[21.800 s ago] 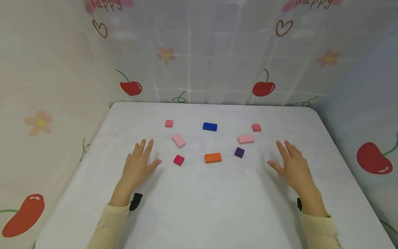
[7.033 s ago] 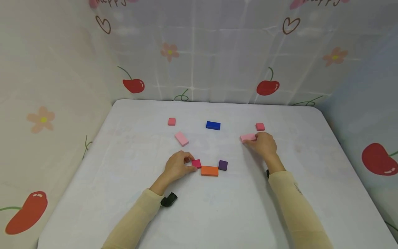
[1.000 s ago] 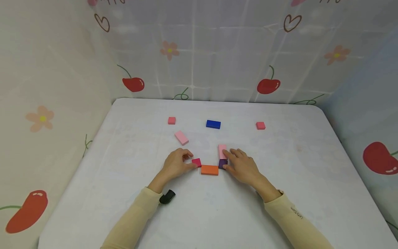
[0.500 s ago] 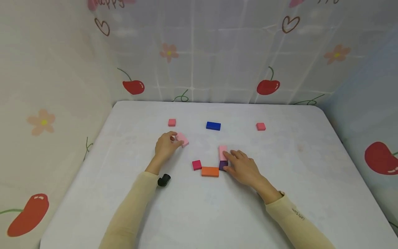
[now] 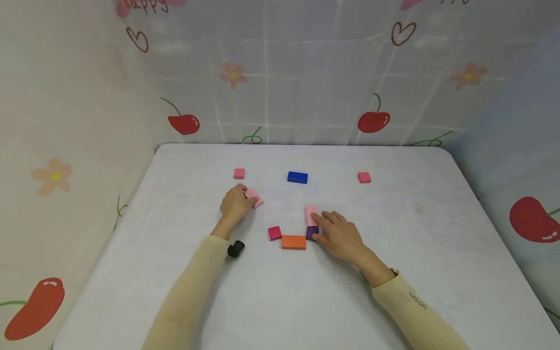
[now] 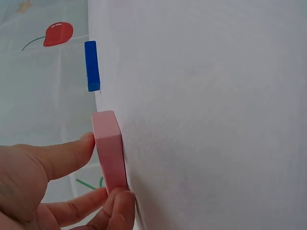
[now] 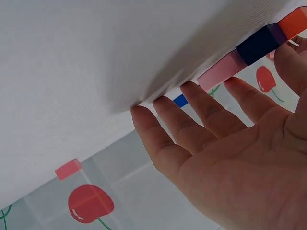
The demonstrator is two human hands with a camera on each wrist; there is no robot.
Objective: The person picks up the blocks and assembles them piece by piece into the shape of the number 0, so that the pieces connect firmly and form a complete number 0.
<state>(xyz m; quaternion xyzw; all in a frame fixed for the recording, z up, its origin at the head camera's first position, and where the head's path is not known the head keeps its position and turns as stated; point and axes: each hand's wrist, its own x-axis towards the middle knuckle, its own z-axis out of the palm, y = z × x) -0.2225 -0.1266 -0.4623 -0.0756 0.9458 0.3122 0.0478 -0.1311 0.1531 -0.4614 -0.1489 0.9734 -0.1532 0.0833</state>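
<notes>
Left hand point(image 5: 236, 203) is stretched forward, thumb and fingers pinching one pink block point(image 5: 256, 199) on the counter point(image 5: 288, 301). Right hand's point(image 5: 343, 239) fingers are kinda spread, index touching the other pink block point(image 5: 310, 214), thumb at the purple block point(image 5: 311, 233).

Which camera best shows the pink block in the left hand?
The left wrist view: the pink block is large and close, though fingers cover part of its lower end. The head view shows it small, partly behind the left hand. In the right wrist view, I cannot identify it.
</notes>
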